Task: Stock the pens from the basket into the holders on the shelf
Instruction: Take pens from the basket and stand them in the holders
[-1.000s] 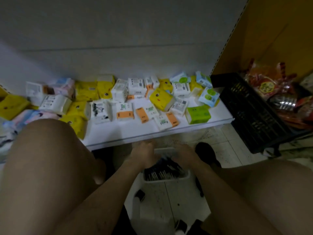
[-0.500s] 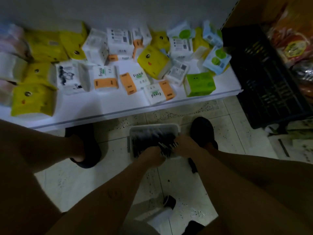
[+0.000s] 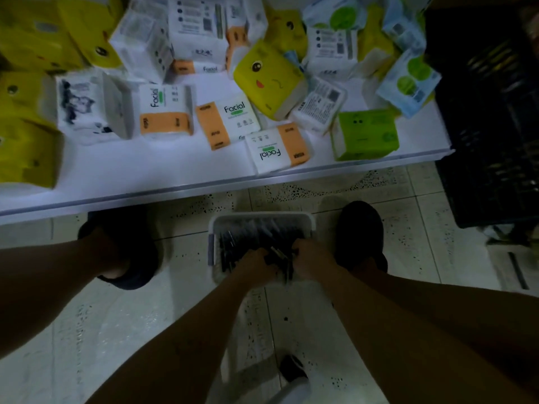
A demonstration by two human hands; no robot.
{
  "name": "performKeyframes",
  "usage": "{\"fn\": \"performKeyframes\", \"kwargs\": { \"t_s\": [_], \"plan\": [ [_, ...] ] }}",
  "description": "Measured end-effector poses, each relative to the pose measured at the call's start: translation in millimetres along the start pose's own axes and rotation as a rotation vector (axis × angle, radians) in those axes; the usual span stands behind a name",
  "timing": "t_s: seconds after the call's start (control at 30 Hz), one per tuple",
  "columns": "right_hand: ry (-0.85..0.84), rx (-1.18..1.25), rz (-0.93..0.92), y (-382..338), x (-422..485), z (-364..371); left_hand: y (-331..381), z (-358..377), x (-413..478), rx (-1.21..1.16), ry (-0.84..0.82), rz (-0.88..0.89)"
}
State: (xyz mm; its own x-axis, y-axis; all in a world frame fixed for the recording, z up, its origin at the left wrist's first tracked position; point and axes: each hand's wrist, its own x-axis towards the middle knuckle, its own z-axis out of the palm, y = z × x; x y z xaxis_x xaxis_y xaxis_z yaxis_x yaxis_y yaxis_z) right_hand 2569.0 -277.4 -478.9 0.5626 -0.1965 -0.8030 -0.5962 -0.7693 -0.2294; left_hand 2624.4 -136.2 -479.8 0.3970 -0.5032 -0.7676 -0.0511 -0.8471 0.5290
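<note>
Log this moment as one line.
stage: picking pens | left grip: holds pens in basket | right grip: holds pens | shelf: tissue packs

At lower centre we find the white rectangular plastic basket (image 3: 262, 219) on the pale tiled floor (image 3: 186, 260), between two dark shoes (image 3: 361, 228), with dark slim pens (image 3: 250, 237) lying in it. Our left hand (image 3: 256, 265) and right hand (image 3: 313, 259) meet over its near half, gripping pens between them. Above, the white flat shelf (image 3: 145, 182) carries wrapped tissue packs (image 3: 166, 112). The black slatted plastic crate (image 3: 490, 141) fills the upper right.
</note>
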Motion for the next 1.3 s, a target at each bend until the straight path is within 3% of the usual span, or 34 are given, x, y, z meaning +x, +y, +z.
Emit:
{"fn": "performKeyframes", "kwargs": {
  "t_s": [0.17,0.4,0.57,0.77,1.0,1.13,1.3],
  "plan": [
    [0.052,-0.137,-0.053,2,13,19,-8,17,11,-0.116,0.053,-0.007],
    [0.018,-0.271,-0.153,-8,13,30,-11,31,11,-0.233,0.394,-0.074],
    [0.015,-0.209,-0.142,-7,6,20,-7,23,-2,-0.287,0.514,-0.150],
    [-0.038,-0.212,-0.046,-19,11,21,-1,-3,-14,-0.183,0.357,-0.149],
    [-0.101,-0.384,-0.038,-29,11,21,3,-27,-34,-0.200,0.341,-0.104],
    [-0.138,-0.364,-0.022,-31,9,12,5,-32,-37,-0.208,0.298,-0.094],
    [0.153,-0.117,-0.063,-30,-5,-10,9,-40,-36,-0.195,0.270,-0.104]
  ]
}}
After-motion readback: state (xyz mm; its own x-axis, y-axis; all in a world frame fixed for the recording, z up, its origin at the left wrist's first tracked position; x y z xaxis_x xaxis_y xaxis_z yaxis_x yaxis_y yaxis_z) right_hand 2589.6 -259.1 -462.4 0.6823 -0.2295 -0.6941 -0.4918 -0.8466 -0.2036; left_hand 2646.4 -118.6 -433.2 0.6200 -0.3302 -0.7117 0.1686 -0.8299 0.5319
